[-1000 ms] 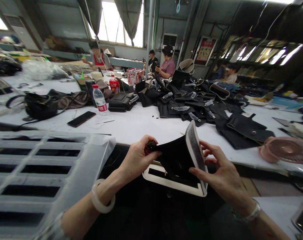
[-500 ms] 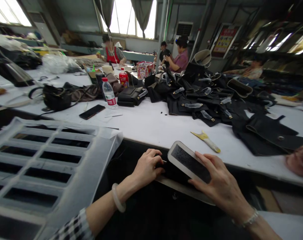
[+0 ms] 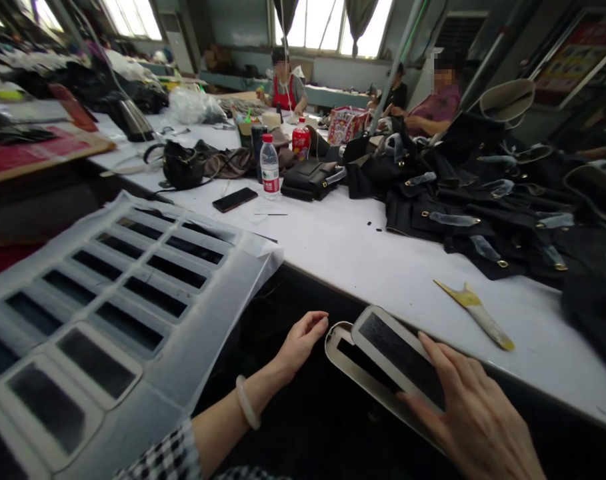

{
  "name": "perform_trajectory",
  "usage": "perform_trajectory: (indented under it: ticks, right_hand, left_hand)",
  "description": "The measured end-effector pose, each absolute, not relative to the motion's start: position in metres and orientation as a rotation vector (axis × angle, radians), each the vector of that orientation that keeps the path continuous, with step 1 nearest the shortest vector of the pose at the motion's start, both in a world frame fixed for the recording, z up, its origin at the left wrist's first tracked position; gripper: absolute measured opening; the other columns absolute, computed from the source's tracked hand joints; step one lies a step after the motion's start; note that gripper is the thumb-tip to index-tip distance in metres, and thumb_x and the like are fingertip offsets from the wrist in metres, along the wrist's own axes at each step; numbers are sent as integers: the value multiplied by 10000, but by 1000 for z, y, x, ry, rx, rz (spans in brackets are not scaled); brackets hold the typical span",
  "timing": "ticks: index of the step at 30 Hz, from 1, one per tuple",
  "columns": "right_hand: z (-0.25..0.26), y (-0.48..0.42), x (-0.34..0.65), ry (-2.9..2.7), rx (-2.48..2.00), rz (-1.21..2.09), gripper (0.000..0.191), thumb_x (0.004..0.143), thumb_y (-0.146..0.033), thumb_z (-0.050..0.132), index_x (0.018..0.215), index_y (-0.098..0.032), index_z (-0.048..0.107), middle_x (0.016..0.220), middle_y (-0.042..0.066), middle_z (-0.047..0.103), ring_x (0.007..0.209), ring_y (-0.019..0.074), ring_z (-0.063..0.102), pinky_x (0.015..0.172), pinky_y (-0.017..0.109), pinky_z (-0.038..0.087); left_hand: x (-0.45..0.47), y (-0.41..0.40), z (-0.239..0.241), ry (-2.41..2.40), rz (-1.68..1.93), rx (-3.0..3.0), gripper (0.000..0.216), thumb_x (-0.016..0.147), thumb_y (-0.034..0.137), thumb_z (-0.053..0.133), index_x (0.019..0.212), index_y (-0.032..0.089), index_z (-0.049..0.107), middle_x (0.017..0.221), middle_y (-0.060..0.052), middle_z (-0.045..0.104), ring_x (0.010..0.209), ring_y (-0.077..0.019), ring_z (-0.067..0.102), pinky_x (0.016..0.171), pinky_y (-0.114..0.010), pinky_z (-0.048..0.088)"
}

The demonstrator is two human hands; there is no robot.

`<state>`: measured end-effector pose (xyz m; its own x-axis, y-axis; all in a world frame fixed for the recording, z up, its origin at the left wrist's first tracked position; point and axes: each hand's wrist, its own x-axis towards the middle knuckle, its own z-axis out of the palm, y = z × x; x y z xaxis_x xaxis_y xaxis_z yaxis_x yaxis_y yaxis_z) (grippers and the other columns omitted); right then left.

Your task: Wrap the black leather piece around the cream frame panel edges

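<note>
The right hand (image 3: 477,400) is gripping a long pale piece (image 3: 357,323) with a black middle. This piece is tilting just in front of the counter (image 3: 333,247), and a second pale piece (image 3: 339,359) is showing under it. The left hand (image 3: 303,340) is curling its fingers and thumb together near the pale ends; I cannot tell if it is holding anything. A yellow and white tool (image 3: 483,319) is lying on the counter. Farther back, a phone (image 3: 235,199) is lying near a standing water bottle (image 3: 269,167), and black bags (image 3: 447,193) are making a big pile.
</note>
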<state>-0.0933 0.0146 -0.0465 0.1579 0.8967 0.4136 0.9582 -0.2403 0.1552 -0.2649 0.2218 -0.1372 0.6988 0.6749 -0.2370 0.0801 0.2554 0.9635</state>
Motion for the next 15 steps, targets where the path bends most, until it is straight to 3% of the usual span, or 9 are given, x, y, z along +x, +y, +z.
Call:
perform_trajectory:
  ticks: [6, 15]
  right_hand:
    - [-53, 14, -82, -2040, -2164, -462, 544, 915, -588, 437, 1335, -254, 522, 1185, 112, 612, 964, 272, 636, 729, 384, 573]
    - [-44, 28, -64, -2220, -1942, -156, 628, 710, -492, 747, 1288, -303, 591, 1114, 63, 684, 830, 195, 723, 640, 202, 611]
  left_hand:
    - [-265, 205, -174, 765, 332, 997, 578, 860, 661, 484, 1117, 167, 641, 1170, -91, 658, 1142, -269, 564, 1010, -409, 402]
    - [-250, 187, -185, 732, 247, 717, 678, 801, 726, 520, 1212, 196, 619, 1166, -98, 673, 1130, -316, 571, 981, -454, 400]
